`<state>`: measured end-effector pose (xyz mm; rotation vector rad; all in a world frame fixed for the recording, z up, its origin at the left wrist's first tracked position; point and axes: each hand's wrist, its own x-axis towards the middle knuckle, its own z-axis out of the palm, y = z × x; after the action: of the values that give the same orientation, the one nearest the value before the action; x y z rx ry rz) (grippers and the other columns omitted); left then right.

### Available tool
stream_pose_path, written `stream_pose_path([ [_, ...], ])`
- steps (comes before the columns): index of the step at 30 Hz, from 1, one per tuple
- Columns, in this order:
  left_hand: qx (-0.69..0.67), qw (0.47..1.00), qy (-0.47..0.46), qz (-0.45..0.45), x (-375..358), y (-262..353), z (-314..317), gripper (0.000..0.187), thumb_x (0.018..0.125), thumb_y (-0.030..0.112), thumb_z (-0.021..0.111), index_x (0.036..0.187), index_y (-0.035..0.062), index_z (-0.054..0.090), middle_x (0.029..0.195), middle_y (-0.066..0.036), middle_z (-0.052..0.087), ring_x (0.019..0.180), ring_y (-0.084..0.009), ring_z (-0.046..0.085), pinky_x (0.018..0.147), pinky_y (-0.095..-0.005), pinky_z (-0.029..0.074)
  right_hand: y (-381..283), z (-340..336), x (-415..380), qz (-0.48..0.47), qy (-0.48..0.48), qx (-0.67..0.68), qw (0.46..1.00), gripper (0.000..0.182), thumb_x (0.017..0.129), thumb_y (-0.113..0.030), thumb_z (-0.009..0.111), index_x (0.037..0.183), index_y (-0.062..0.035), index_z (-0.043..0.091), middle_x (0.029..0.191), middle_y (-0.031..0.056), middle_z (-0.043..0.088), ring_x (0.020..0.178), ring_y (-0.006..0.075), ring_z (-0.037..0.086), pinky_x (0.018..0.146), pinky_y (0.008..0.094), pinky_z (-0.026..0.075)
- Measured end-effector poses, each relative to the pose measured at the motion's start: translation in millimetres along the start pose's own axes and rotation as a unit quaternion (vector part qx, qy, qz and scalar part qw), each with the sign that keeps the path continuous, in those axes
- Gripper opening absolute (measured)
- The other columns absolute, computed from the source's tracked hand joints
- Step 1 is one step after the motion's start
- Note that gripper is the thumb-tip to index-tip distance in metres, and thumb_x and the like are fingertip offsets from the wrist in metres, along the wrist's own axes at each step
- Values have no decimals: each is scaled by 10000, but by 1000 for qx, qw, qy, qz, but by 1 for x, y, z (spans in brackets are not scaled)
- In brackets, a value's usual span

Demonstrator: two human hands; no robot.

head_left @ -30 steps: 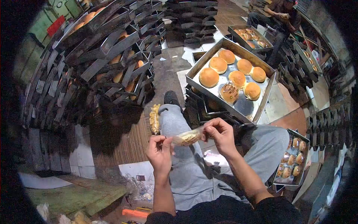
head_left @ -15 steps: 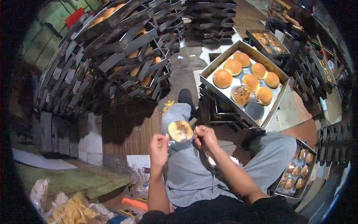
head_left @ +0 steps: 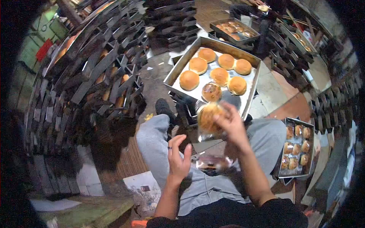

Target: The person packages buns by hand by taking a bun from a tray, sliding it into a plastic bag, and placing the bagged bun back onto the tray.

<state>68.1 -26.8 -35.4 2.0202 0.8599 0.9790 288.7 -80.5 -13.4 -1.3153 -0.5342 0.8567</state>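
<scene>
My right hand (head_left: 232, 127) grips a bun (head_left: 207, 117) in a clear plastic bag, held up just below the near corner of a metal tray (head_left: 232, 102). Several round golden buns (head_left: 219, 76) sit in that tray, along with one bun in a printed clear wrapper (head_left: 211, 92). Over my left thigh my left hand (head_left: 179, 159) is open, fingers apart and nothing in it. A stack of clear plastic bags (head_left: 213, 163) lies on my lap between the forearms.
Beside my right knee stands a tray (head_left: 292, 173) of wrapped buns. Farther off, another bun tray (head_left: 249, 35) sits near a seated person (head_left: 262, 7) holding something small. Tall stacks of dark trays (head_left: 95, 76) rise on the left. A green bench (head_left: 95, 207) is at lower left.
The bun, held between both hands over my leg before, is now bagged in my right hand alone and nearer the tray. My left hand has opened. The view has turned right.
</scene>
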Motion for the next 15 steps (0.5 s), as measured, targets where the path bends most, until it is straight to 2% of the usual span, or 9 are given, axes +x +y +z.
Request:
stream_pose_path([
  [5,86,979,-185,6,8,-61,54,285,1038,215,602,1217,2,665,1041,-180,689,952,-273,691,857,-357,537,-43,-47,16,30,201,-298,933,598,990,-302,701,1408,64,479,1159,214,693,986,244,695,824,371,548],
  [6,83,979,-186,13,6,-78,57,285,1038,215,602,1217,2,665,1041,-180,689,952,-273,691,857,-357,537,-30,-56,6,-79,244,-406,877,495,974,-264,703,1321,51,545,1047,201,692,899,268,686,783,388,537],
  [7,190,911,-365,-29,1,-93,56,305,1041,218,597,1253,5,648,1041,-173,699,929,-287,703,828,-378,550,-17,-61,-5,-184,279,-505,796,394,958,-225,706,1235,39,612,934,188,691,811,292,676,741,405,526],
  [8,287,799,-524,-70,0,-100,57,328,1043,221,592,1290,8,632,1041,-166,709,906,-301,716,798,-399,564,-5,-55,-21,-169,220,-463,842,289,944,-201,705,1107,30,642,861,187,666,762,322,656,719,422,515],
  [10,45,862,-466,-195,7,-92,60,362,1028,244,612,1308,15,626,1028,-171,718,861,-321,718,768,-431,568,40,-43,-58,-138,100,-418,892,222,926,-166,709,828,24,647,801,203,652,720,384,642,698,452,508],
  [11,-193,853,-374,-309,9,-89,60,397,1014,268,632,1325,22,620,1015,-175,726,815,-340,720,738,-463,572,61,-38,-80,-64,7,-472,879,204,941,-164,677,871,22,636,767,216,641,732,395,655,708,477,516],
  [13,-229,786,-389,-423,0,-100,64,409,954,293,702,1273,42,652,1162,-218,694,1000,-364,682,861,-486,535,145,-32,-123,-47,-73,-535,840,182,954,-157,633,906,18,639,813,223,627,788,406,646,731,511,526],
  [14,78,897,-373,-226,-9,-95,64,388,935,286,715,1236,48,659,1240,-235,650,1106,-369,623,929,-488,493,161,-30,-135,-81,-108,-556,820,182,956,-155,612,923,21,644,851,229,614,818,413,633,749,523,524],
  [15,372,877,-304,4,-18,-91,63,366,917,279,727,1199,53,667,1319,-253,605,1213,-374,564,997,-491,451,163,-24,-139,-115,-143,-574,798,186,959,-153,591,939,23,649,890,236,600,849,421,621,767,535,523],
])
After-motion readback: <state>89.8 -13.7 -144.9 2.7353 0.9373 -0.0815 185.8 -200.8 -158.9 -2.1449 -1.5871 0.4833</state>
